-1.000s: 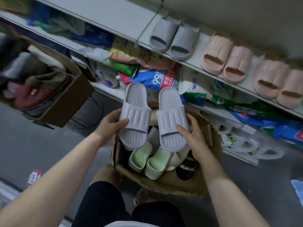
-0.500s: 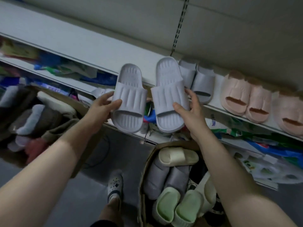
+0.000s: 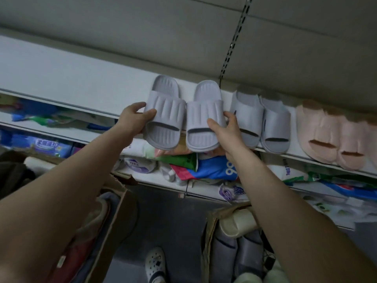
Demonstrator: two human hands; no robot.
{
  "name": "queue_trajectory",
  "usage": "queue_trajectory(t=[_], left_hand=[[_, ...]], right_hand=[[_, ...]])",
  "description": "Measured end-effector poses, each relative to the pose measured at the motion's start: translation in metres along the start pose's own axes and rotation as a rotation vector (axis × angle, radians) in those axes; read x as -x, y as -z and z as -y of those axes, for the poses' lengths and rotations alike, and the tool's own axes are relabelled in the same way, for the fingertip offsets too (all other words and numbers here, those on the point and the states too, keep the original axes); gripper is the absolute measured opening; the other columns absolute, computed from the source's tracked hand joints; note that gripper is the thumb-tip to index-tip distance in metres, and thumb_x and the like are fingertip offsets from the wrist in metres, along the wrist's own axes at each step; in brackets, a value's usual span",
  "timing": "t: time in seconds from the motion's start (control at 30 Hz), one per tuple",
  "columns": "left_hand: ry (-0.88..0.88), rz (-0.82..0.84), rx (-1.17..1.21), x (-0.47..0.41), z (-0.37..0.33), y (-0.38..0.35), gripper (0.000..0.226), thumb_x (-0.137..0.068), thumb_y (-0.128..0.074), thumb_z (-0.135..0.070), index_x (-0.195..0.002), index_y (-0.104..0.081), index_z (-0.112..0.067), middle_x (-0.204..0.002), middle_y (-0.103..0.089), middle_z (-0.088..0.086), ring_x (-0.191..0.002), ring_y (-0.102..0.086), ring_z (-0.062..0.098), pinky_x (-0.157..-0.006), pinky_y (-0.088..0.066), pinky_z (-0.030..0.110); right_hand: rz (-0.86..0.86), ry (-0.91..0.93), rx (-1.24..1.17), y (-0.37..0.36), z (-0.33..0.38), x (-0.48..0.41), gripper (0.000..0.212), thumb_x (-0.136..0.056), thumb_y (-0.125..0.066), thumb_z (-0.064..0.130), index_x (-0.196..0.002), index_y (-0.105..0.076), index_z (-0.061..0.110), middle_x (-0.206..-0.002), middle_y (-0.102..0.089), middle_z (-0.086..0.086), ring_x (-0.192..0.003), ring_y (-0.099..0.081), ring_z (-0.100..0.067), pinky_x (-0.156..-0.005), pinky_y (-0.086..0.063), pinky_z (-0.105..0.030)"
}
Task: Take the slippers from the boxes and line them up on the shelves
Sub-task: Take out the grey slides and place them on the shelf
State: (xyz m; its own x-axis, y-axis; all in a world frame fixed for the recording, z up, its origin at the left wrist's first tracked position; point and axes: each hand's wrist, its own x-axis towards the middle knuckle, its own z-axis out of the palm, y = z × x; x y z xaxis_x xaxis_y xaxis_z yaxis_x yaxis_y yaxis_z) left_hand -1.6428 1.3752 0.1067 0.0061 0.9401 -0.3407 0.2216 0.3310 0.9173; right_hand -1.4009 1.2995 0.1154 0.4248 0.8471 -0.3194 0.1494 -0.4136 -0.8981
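- Fingers (image 3: 150,115) of both hands are wrapped round pale grey slippers: the left hand (image 3: 132,117) grips the strap edge of the left slipper (image 3: 163,115), and the right hand (image 3: 224,129) grips the strap edge of the right slipper (image 3: 204,119).
- From my remote seat, I see the white top shelf (image 3: 71,78) cross the whole frame. The held slippers lie side by side at its front edge, heels over the board and toes overhanging. I cannot tell whether their soles rest on it.
- Two open cardboard boxes stand on the floor below. The left box (image 3: 114,217) is blurred. The right box (image 3: 210,231) holds a cream slipper (image 3: 236,223) above darker grey slippers (image 3: 224,258).
- Bright plastic packages (image 3: 212,168) crowd the lower shelf.
- Just right of the held slippers, a matching grey pair (image 3: 246,117) lies on the top shelf, with pink slippers (image 3: 326,135) further along.
- A foot in a white clog (image 3: 156,264) stands between the boxes.
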Motion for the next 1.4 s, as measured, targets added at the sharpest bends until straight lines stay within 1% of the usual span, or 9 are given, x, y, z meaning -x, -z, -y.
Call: queue_trajectory(t=[0.07, 0.13, 0.3, 0.47, 0.67, 0.77, 0.93, 1.07, 1.4], left_hand=[[-0.077, -0.056, -0.160, -0.006, -0.001, -0.001, 0.057, -0.087, -0.063, -0.037, -0.138, -0.049, -0.017, -0.122, -0.063, 0.011, -0.109, -0.060, 0.028, -0.092, -0.051, 0.043], [-0.177, -0.100, -0.329, -0.005, -0.002, -0.002, 0.060, -0.085, -0.059, -0.042, -0.139, -0.048, -0.018, -0.127, -0.061, 0.009, -0.115, -0.058, 0.027, -0.099, -0.046, 0.042], [-0.506, -0.049, -0.621, 0.014, 0.008, -0.013, 0.071, -0.086, -0.063, -0.042, -0.144, -0.036, -0.012, -0.144, -0.039, 0.014, -0.126, -0.045, 0.032, -0.099, -0.040, 0.039], [-0.551, 0.057, -0.744, 0.019, 0.022, -0.021, 0.094, -0.080, -0.072, -0.041, -0.152, -0.017, -0.017, -0.158, -0.001, 0.020, -0.146, -0.010, 0.034, -0.118, -0.020, 0.045], [-0.620, 0.045, -0.775, -0.003, 0.009, -0.039, 0.084, -0.084, -0.069, -0.034, -0.151, -0.022, -0.011, -0.157, -0.005, 0.025, -0.143, -0.016, 0.039, -0.115, -0.025, 0.046], [-0.627, 0.036, -0.777, -0.016, 0.002, -0.046, 0.077, -0.090, -0.062, -0.034, -0.151, -0.022, -0.013, -0.158, -0.004, 0.022, -0.144, -0.016, 0.037, -0.112, -0.029, 0.047], [-0.639, 0.037, -0.794, -0.036, -0.006, -0.049, 0.067, -0.094, -0.055, -0.031, -0.151, -0.024, -0.012, -0.158, -0.006, 0.022, -0.142, -0.020, 0.038, -0.109, -0.031, 0.047], [-0.648, 0.040, -0.801, -0.047, -0.007, -0.047, 0.064, -0.096, -0.053, -0.030, -0.151, -0.025, -0.014, -0.158, -0.008, 0.022, -0.142, -0.021, 0.037, -0.109, -0.032, 0.047], [-0.633, 0.039, -0.844, -0.056, -0.012, -0.046, 0.058, -0.098, -0.049, -0.026, -0.151, -0.026, -0.015, -0.158, -0.011, 0.020, -0.139, -0.027, 0.040, -0.108, -0.033, 0.048]], right_hand=[[-0.010, 0.067, 0.190, 0.000, 0.001, -0.003, 0.059, -0.092, -0.060, 0.038, -0.143, -0.033, 0.022, -0.133, -0.053, -0.004, -0.108, -0.057, -0.023, -0.084, -0.050, -0.035], [-0.039, 0.155, 0.405, -0.001, 0.001, -0.004, 0.059, -0.095, -0.054, 0.040, -0.144, -0.032, 0.016, -0.135, -0.052, -0.009, -0.114, -0.055, -0.028, -0.083, -0.043, -0.031], [-0.059, 0.342, 0.699, 0.002, 0.000, 0.000, 0.069, -0.096, -0.052, 0.040, -0.152, -0.020, 0.016, -0.143, -0.040, -0.017, -0.128, -0.044, -0.034, -0.105, -0.040, -0.043], [0.037, 0.478, 0.894, 0.001, -0.008, 0.007, 0.085, -0.088, -0.056, 0.058, -0.154, -0.011, 0.030, -0.157, -0.012, -0.015, -0.144, -0.021, -0.037, -0.116, -0.028, -0.050], [-0.003, 0.498, 0.938, -0.004, -0.003, -0.011, 0.077, -0.092, -0.056, 0.049, -0.155, -0.016, 0.027, -0.156, -0.009, -0.020, -0.140, -0.025, -0.041, -0.114, -0.031, -0.050], [0.022, 0.447, 0.957, -0.011, 0.003, -0.024, 0.079, -0.095, -0.052, 0.049, -0.156, -0.007, 0.026, -0.159, 0.005, -0.022, -0.144, -0.016, -0.043, -0.117, -0.024, -0.050], [0.133, 0.377, 0.950, -0.011, 0.011, -0.037, 0.091, -0.091, -0.043, 0.066, -0.155, 0.010, 0.030, -0.159, 0.027, -0.013, -0.149, 0.004, -0.037, -0.119, -0.012, -0.048], [0.133, 0.382, 0.913, -0.010, 0.013, -0.046, 0.079, -0.097, -0.036, 0.061, -0.156, 0.007, 0.032, -0.160, 0.027, -0.009, -0.150, 0.003, -0.035, -0.120, -0.012, -0.049], [0.135, 0.420, 0.938, -0.007, 0.019, -0.065, 0.073, -0.100, -0.038, 0.053, -0.156, 0.003, 0.031, -0.161, 0.024, -0.006, -0.151, 0.007, -0.029, -0.121, -0.013, -0.050]])
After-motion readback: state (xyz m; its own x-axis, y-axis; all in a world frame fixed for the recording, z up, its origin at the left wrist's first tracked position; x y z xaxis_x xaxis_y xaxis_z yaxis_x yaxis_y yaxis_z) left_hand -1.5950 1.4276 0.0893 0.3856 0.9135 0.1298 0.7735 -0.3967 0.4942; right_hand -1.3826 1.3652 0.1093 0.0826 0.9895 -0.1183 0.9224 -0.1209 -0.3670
